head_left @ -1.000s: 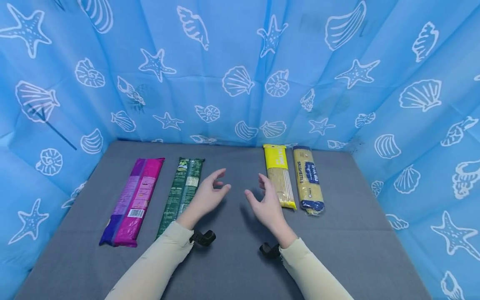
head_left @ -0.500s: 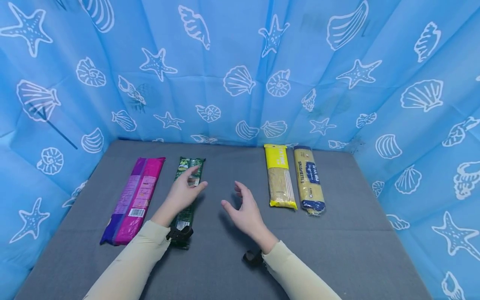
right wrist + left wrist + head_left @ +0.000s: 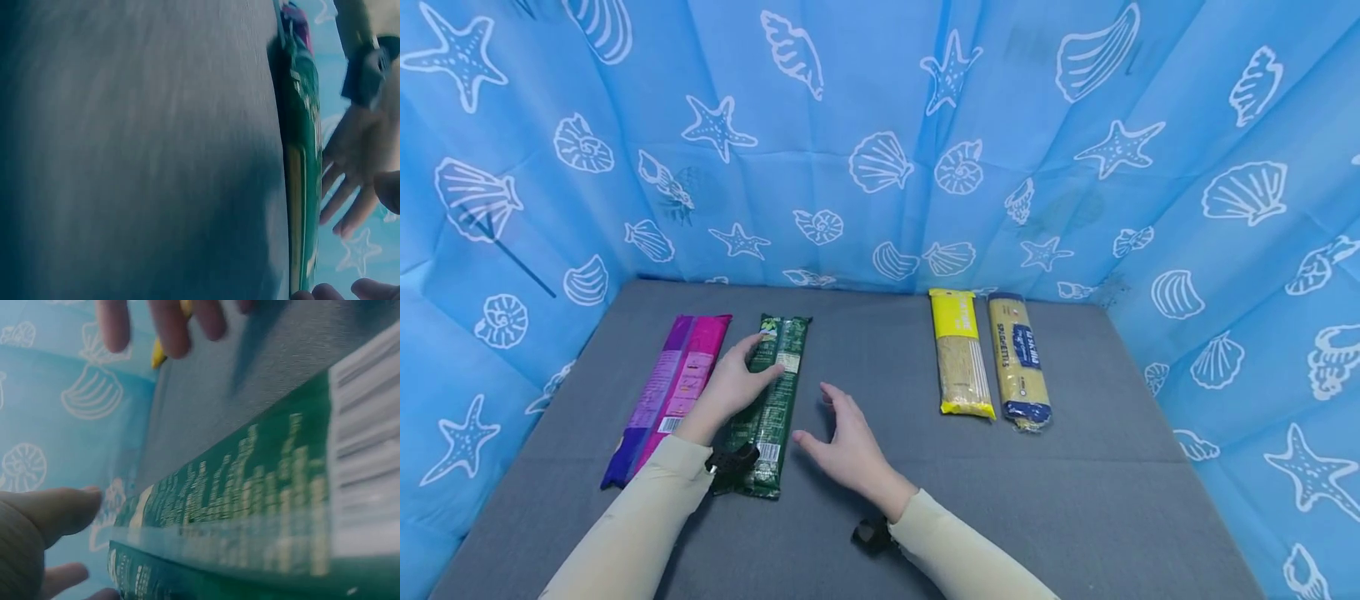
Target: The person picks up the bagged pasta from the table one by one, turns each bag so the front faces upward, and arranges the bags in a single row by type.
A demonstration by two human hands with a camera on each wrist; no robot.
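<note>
A green spaghetti packet [image 3: 778, 392] lies lengthwise on the grey cloth, its barcode end toward me. Over its left side is my left hand [image 3: 735, 385], fingers apart and holding nothing. To the packet's right my right hand [image 3: 852, 450] hovers with thumb and fingers spread, also holding nothing. Left of the green one lies a purple and pink packet [image 3: 681, 383], partly hidden by my left hand and forearm. In the left wrist view the green packet [image 3: 250, 506] passes below the spread fingers. The right wrist view catches the green packet [image 3: 304, 156] edge-on, with my left hand [image 3: 359, 156] beyond it.
Toward the back right lie a yellow-ended pasta packet [image 3: 964, 358] and a blue-ended spaghetti packet [image 3: 1021, 362], side by side. A blue curtain [image 3: 880, 167] with shell and starfish prints stands behind the table [image 3: 1112, 500] and along both sides.
Both hands have moved left: the left from beside the green packet to over its left side, the right from near the yellow packet toward the green one. The packets stay put.
</note>
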